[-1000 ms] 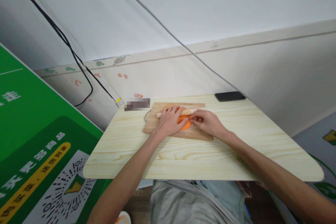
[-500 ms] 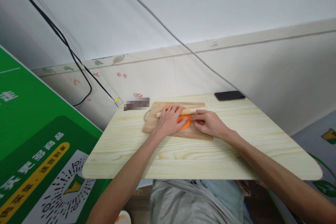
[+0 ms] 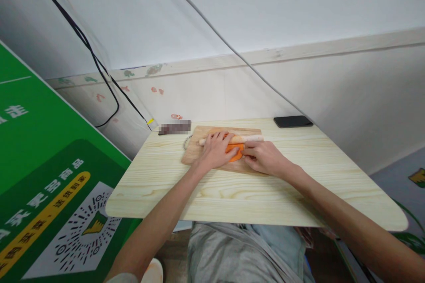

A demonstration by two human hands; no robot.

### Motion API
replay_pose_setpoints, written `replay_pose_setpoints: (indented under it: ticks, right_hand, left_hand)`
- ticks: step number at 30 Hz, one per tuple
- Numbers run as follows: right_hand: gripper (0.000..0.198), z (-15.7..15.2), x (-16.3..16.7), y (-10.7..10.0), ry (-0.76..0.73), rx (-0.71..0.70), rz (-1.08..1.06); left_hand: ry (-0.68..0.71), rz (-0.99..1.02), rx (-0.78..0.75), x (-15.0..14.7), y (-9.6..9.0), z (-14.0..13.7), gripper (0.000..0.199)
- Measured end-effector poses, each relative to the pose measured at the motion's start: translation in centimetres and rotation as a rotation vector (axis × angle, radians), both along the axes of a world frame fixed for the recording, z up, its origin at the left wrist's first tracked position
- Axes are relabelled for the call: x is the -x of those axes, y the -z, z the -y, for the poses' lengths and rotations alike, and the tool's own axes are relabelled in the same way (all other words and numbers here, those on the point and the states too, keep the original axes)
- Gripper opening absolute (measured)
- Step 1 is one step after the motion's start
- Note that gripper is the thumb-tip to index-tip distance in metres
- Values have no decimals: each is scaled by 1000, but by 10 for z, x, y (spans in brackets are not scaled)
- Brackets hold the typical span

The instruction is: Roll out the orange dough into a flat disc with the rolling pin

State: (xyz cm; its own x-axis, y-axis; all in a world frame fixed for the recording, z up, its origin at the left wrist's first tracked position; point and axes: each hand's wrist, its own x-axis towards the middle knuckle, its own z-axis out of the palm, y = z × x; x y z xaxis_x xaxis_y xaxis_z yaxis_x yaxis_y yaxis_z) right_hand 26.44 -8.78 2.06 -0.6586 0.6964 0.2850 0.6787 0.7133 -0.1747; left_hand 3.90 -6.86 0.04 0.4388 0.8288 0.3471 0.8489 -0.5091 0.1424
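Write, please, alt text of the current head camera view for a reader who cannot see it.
A person's left hand lies over a wooden rolling pin on a wooden board, while the right hand is at the edge of a flat orange piece. A black phone lies farther back on the pale table.

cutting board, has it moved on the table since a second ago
No, neither way: against the phone, the cutting board lies in the same place on the table.

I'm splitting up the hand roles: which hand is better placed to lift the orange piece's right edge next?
Probably the right hand: its fingertips are at that edge of the orange piece, while the left hand lies over the rolling pin.
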Motion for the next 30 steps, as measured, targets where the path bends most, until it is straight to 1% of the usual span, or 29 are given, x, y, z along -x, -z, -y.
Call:
replay_pose_setpoints:
  ticks: [3, 6, 9, 13, 18, 21, 24, 30]
  right_hand:
    - [27, -1, -4, 2, -10, 33, -58]
    - [33, -5, -12, 6, -12, 74, -200]
    - [39, -8, -15, 10, 22, 58, -295]
    - [30, -6, -7, 16, 41, 69, -299]
    - [19, -9, -1, 23, 68, 184, -401]
    - [16, -12, 0, 25, 87, 234, -471]
    - [14, -13, 1, 26, 129, 268, -497]
    - [6, -14, 8, 25, 247, 324, -470]
  left_hand:
    - [1, 4, 10, 0, -1, 1, 45]
    - [9, 6, 25, 1, -2, 0, 46]
    - [10, 6, 23, 1, -1, 0, 46]
    - [9, 4, 19, 0, -1, 0, 43]
    - [19, 1, 18, 0, -2, 1, 41]
    - [22, 0, 18, 0, -3, 1, 41]
    - [23, -1, 27, 0, -3, 1, 42]
    - [12, -7, 12, 0, -2, 1, 42]
